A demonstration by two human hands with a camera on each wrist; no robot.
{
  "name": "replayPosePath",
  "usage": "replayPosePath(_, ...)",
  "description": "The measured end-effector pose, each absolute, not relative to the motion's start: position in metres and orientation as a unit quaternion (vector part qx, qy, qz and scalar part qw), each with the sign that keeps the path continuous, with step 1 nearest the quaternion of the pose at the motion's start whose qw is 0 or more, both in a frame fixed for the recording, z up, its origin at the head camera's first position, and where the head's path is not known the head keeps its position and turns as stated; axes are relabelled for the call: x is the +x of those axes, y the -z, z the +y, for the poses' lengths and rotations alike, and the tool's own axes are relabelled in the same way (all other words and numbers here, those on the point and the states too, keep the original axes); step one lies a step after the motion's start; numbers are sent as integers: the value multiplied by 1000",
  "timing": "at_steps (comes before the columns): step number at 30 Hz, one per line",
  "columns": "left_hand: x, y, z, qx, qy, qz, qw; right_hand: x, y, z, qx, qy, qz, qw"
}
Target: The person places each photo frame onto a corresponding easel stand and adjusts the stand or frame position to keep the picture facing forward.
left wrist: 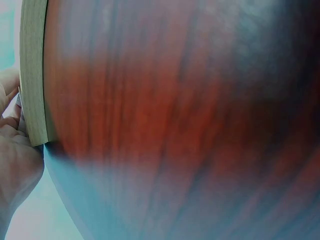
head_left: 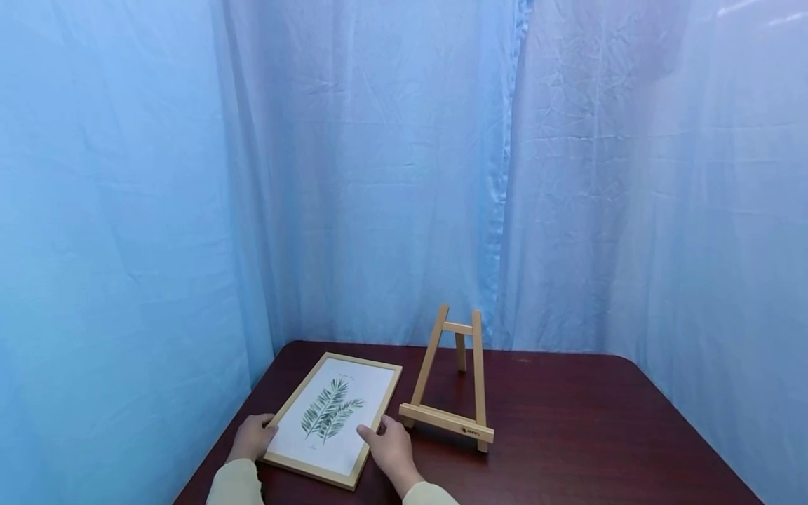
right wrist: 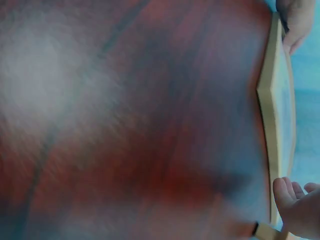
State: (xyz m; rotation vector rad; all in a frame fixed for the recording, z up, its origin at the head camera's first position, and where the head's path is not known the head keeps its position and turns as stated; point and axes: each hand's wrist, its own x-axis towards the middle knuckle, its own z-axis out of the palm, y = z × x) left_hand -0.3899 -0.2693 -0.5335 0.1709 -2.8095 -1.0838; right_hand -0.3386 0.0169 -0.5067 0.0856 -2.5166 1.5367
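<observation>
Framed picture [head_left: 332, 421]: it is between the left and right fingers, lying flat or nearly flat at the desk [head_left: 568, 421]; whether its underside is slightly raised, I cannot tell.
Left hand [head_left: 254, 436]: its fingers grip the frame's left side near the lower corner, with the thumb over the edge; the other fingers are mostly hidden.
Right hand [head_left: 393, 449]: its fingers hold the opposite side, the thumb above and the other fingers at the outer edge.
Leaf print [head_left: 325, 407]: green, on white ground, mostly a little farther away than the fingers of both hands.
Easel [head_left: 427, 365]: it stands unfolded to the right of the right fingers, near them but not touching; its ledge [head_left: 445, 421] faces the person.
Curtain [head_left: 391, 210]: pale blue, well beyond the fingers, behind the desk.
Done so far: the print is inside its frame, the easel is standing, and both sides of the frame are held.
Not done: the framed picture is not raised upright and is apart from the easel; I judge the handling as an early stage.
</observation>
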Motion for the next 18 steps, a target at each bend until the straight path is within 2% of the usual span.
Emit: replayPosePath(18, -392, 536, -270, 59, 362, -928, 71, -329, 529, -5, -28, -455, -879, 138)
